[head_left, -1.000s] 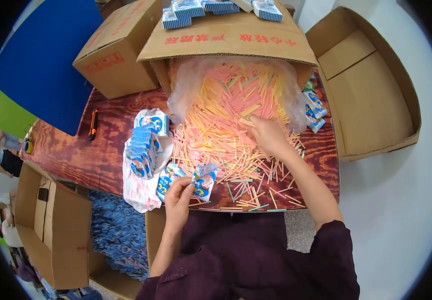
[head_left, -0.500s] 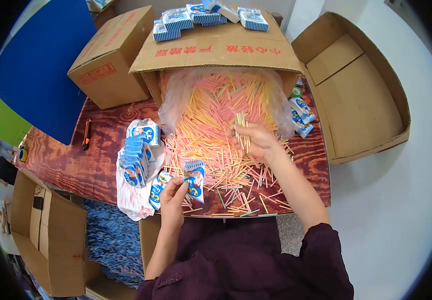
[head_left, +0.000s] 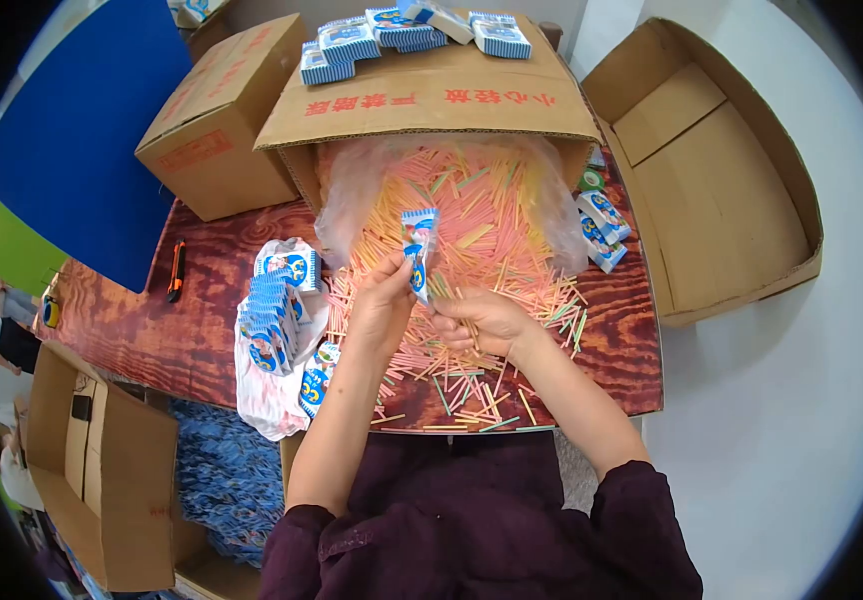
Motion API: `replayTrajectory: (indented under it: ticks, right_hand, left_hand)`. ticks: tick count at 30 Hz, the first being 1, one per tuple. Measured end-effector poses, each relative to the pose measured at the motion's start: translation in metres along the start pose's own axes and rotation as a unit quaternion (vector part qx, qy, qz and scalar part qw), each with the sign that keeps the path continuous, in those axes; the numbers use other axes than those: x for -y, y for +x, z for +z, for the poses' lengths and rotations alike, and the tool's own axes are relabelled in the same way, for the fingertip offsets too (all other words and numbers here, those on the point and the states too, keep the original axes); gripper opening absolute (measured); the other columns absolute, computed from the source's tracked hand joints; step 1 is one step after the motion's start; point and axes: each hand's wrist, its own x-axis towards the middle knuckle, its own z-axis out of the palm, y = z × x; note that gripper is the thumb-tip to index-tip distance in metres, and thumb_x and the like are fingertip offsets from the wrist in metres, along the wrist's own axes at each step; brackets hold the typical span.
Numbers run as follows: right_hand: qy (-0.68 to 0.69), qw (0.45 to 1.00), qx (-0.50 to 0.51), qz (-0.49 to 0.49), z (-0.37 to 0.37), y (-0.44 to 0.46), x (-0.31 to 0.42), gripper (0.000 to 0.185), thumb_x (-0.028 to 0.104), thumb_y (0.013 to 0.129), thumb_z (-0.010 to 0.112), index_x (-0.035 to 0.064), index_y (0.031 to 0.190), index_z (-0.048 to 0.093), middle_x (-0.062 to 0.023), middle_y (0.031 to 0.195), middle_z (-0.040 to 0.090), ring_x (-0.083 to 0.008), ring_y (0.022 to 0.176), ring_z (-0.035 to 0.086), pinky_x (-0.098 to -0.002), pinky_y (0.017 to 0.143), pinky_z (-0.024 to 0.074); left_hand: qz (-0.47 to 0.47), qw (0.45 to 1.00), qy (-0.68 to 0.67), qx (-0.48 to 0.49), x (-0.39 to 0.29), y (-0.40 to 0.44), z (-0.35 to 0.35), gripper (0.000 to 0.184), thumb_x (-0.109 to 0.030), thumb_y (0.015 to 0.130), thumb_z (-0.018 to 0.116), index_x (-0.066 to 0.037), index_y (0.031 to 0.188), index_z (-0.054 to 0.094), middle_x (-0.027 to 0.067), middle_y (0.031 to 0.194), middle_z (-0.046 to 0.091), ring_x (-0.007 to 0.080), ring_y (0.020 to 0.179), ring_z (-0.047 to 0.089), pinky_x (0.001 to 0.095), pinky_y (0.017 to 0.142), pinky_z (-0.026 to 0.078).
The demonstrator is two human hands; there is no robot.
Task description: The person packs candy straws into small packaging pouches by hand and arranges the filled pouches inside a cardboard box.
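My left hand pinches a small blue-and-white packet, raised over the pile. My right hand is closed round a few thin sticks, their ends against the packet's lower end. Under both hands spreads a heap of pink, yellow and green sticks, spilling from a plastic-lined carton lying on its side. Left of the heap, a row of similar packets rests on a white plastic bag. One more packet lies near the table's front edge.
More packets sit on top of the carton, and others lie right of it. An orange-black cutter is on the red wood-patterned table. Open cartons stand right and lower left. People are at far left.
My left hand has lifted the packet up and away from the table's front edge. My right hand has drawn back from the heap with sticks and met the packet.
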Motion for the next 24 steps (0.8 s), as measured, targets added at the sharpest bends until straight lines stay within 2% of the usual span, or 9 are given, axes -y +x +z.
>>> replayTrajectory:
  ticks: [4, 7, 9, 12, 13, 16, 19, 20, 24]
  right_hand:
    - [0.080, 0.996, -0.032, -0.032, 0.015, -0.006, -0.008, 0.011, 0.015, 0.095, 0.057, 0.0067, 0.091, 0.052, 0.0002, 0.071, 0.051, -0.0049, 0.052, 0.042, -0.0184, 0.042, 0.0317]
    - [0.075, 0.995, -0.052, -0.043, 0.009, -0.004, -0.014, 0.012, 0.016, 0.095, 0.057, 0.0067, 0.091, 0.051, 0.0013, 0.068, 0.048, -0.0061, 0.050, 0.040, -0.0185, 0.042, 0.0313]
    - [0.124, 0.991, -0.004, -0.044, 0.008, -0.002, -0.012, 0.012, 0.017, 0.096, 0.057, 0.0068, 0.091, 0.052, 0.0029, 0.064, 0.044, -0.0055, 0.049, 0.039, -0.0192, 0.041, 0.0300]
    - [0.018, 0.972, -0.076, -0.222, 0.028, 0.000, -0.011, 0.012, 0.017, 0.095, 0.059, 0.0063, 0.093, 0.052, 0.0035, 0.063, 0.043, -0.0051, 0.048, 0.038, -0.0190, 0.041, 0.0299]
    - [-0.037, 0.937, -0.113, -0.329, 0.036, 0.002, -0.012, 0.012, 0.016, 0.095, 0.059, 0.0061, 0.093, 0.052, 0.0035, 0.064, 0.045, -0.0045, 0.049, 0.039, -0.0189, 0.042, 0.0307]
    - [-0.192, 0.871, -0.210, -0.400, 0.057, 0.005, -0.025, 0.009, 0.010, 0.093, 0.061, 0.0050, 0.095, 0.054, 0.0027, 0.068, 0.050, -0.0028, 0.054, 0.043, -0.0176, 0.049, 0.0346]
    - [-0.309, 0.789, -0.270, -0.458, 0.067, 0.005, -0.040, 0.020, 0.003, 0.089, 0.061, 0.0021, 0.107, 0.053, 0.0001, 0.076, 0.057, -0.0051, 0.068, 0.052, -0.0195, 0.062, 0.0425]
    - [-0.360, 0.741, -0.294, -0.485, 0.068, 0.003, -0.045, 0.025, 0.001, 0.088, 0.061, 0.0012, 0.111, 0.052, -0.0009, 0.077, 0.058, -0.0064, 0.072, 0.054, -0.0208, 0.065, 0.0447]
    - [-0.389, 0.718, -0.329, -0.474, 0.072, -0.008, -0.055, 0.034, 0.000, 0.087, 0.061, -0.0012, 0.118, 0.048, -0.0032, 0.080, 0.060, -0.0103, 0.081, 0.057, -0.0263, 0.079, 0.0459]
  left_hand:
    - [-0.060, 0.980, 0.181, 0.062, 0.003, -0.007, -0.006, 0.013, -0.015, 0.092, 0.060, -0.005, 0.099, 0.064, -0.0010, 0.091, 0.064, 0.0074, 0.085, 0.056, 0.0244, 0.081, 0.042]
    - [-0.036, 0.987, 0.145, 0.051, 0.004, -0.012, -0.010, 0.013, -0.015, 0.093, 0.059, -0.005, 0.100, 0.064, 0.0001, 0.095, 0.065, 0.0086, 0.089, 0.058, 0.0250, 0.083, 0.042]
    - [-0.029, 0.995, 0.082, 0.043, -0.001, -0.017, -0.011, 0.015, -0.017, 0.094, 0.056, -0.005, 0.101, 0.064, 0.0072, 0.109, 0.064, 0.0169, 0.105, 0.058, 0.0328, 0.095, 0.042]
    - [-0.096, 0.945, -0.313, -0.008, 0.018, -0.038, -0.025, 0.023, -0.017, 0.093, 0.049, -0.001, 0.103, 0.062, 0.0196, 0.131, 0.052, 0.0320, 0.128, 0.043, 0.0512, 0.110, 0.031]
    - [-0.124, 0.924, -0.361, 0.021, 0.027, -0.045, -0.022, 0.024, -0.017, 0.093, 0.048, 0.000, 0.103, 0.062, 0.0192, 0.129, 0.054, 0.0317, 0.127, 0.045, 0.0507, 0.109, 0.032]
    - [-0.160, 0.867, -0.470, 0.040, 0.037, -0.059, 0.004, 0.025, -0.015, 0.094, 0.045, 0.002, 0.104, 0.061, 0.0175, 0.122, 0.058, 0.0295, 0.121, 0.051, 0.0478, 0.106, 0.038]
    - [-0.150, 0.877, -0.447, -0.091, 0.025, -0.064, 0.023, 0.024, -0.012, 0.096, 0.042, 0.002, 0.105, 0.060, 0.0154, 0.115, 0.060, 0.0260, 0.112, 0.057, 0.0423, 0.102, 0.043]
    - [-0.148, 0.867, -0.472, -0.056, 0.025, -0.068, 0.023, 0.024, -0.012, 0.097, 0.042, 0.002, 0.106, 0.059, 0.0153, 0.113, 0.061, 0.0249, 0.109, 0.058, 0.0406, 0.100, 0.045]
    - [-0.139, 0.845, -0.515, 0.041, 0.025, -0.074, 0.019, 0.025, -0.013, 0.097, 0.043, 0.003, 0.111, 0.058, 0.0137, 0.110, 0.062, 0.0234, 0.106, 0.059, 0.0379, 0.097, 0.047]
